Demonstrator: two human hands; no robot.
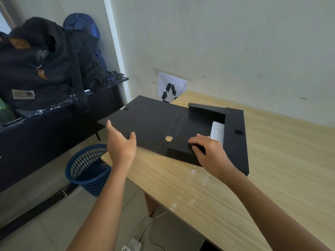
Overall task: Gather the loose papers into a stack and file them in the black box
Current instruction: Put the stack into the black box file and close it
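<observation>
The black box [235, 140] lies flat on the wooden table [272, 178], unfolded. Its wide cover flap [145, 120] spreads to the left past the table's corner and has a round finger hole. White papers [217, 131] show as a narrow strip inside the box, mostly covered by an inner black flap [181, 142]. My right hand [208, 153] presses its fingers down on that inner flap. Over the table's left edge, my left hand [121, 145] hovers open with the palm facing right, just beside the cover flap and not touching it.
A blue mesh waste basket [87, 169] stands on the floor below the table's left corner. Dark backpacks [39, 66] are piled on a black bench at left. A recycling sign [170, 91] hangs on the wall behind the box. A white cable lies under the table.
</observation>
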